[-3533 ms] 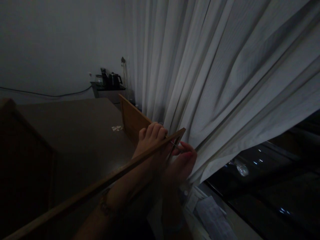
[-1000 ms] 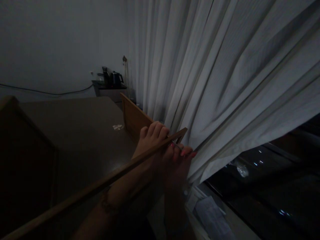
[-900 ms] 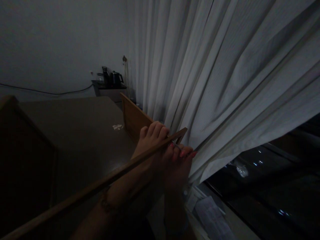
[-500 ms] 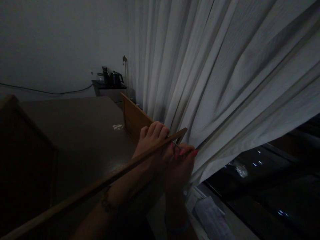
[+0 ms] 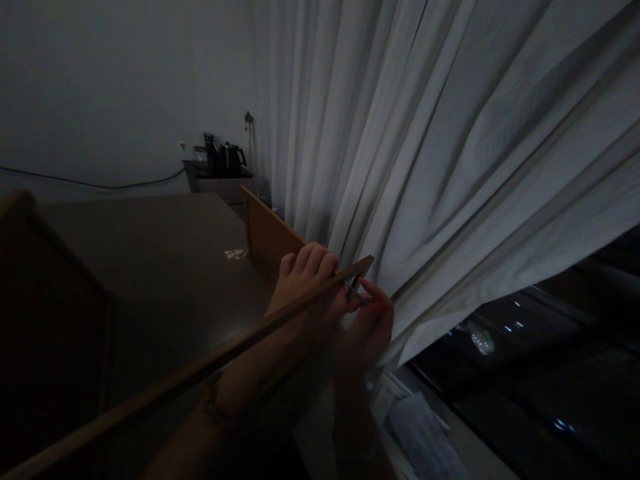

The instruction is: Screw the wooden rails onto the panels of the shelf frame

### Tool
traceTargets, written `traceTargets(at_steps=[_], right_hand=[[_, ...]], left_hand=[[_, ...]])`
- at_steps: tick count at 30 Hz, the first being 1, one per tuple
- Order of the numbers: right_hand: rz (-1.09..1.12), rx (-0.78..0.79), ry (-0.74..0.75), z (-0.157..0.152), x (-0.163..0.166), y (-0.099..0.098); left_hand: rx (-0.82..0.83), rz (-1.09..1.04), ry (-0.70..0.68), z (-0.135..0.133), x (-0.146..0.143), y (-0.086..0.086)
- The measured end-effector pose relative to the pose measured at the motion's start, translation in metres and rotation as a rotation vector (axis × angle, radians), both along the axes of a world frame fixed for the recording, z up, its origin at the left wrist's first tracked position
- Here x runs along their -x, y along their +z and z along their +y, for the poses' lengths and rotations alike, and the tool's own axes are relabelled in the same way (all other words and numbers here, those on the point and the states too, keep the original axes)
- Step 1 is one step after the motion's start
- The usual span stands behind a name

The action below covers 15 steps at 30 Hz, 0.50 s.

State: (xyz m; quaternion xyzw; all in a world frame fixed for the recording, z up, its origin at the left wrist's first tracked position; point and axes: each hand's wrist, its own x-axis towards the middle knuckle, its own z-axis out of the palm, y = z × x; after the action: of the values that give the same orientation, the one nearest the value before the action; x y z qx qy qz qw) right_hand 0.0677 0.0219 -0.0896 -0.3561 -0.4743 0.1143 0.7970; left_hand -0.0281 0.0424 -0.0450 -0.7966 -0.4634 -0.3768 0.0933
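Note:
My left hand (image 5: pixel 305 277) is closed over the top edge of an upright wooden panel (image 5: pixel 273 233), its knuckles up. A long, narrow wooden rail (image 5: pixel 240 343) crosses in front of it, running from the lower left to a corner beside my fingers. Under that corner, my right hand (image 5: pixel 367 327) pinches a small, thin metal tool (image 5: pixel 356 291) between red-nailed fingertips. The tool touches or lies very near the underside of the wood; its exact kind is too dark to make out. Part of my left hand is hidden behind the rail.
A grey tabletop (image 5: pixel 165 253) carries white scraps (image 5: pixel 234 254). Another wooden panel (image 5: pixel 55 320) stands at left. A black kettle (image 5: pixel 230 157) sits on a far cabinet (image 5: pixel 225 190). White curtains (image 5: pixel 400 147) hang at right, above a dark window (image 5: pixel 545 360) and a pale folded cloth (image 5: pixel 425 433).
My right-hand fingers have shifted around the metal tool, the index finger now stretched up toward the rail's corner. My left hand and the wood have stayed in place.

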Motion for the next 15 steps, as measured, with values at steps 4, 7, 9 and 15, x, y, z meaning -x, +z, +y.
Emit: traceTargets(at_steps=[4,7,9,15], right_hand=[[0.119,-0.039,0.049,-0.0002,0.0007,-0.0005],[0.103,-0.077,0.014,-0.0007,-0.0005,-0.0014],[0.073,-0.097,0.02,-0.0011,-0.0018,-0.0015],[0.018,-0.087,-0.032,-0.0039,-0.0032,0.0023]], left_hand=[[0.005,-0.006,-0.008,-0.0007,-0.0003,0.0009],[-0.005,-0.024,0.0,-0.0008,-0.0015,0.001],[-0.012,-0.03,0.004,-0.0007,-0.0024,0.0009],[-0.01,-0.022,0.023,-0.0005,-0.0039,-0.0001]])
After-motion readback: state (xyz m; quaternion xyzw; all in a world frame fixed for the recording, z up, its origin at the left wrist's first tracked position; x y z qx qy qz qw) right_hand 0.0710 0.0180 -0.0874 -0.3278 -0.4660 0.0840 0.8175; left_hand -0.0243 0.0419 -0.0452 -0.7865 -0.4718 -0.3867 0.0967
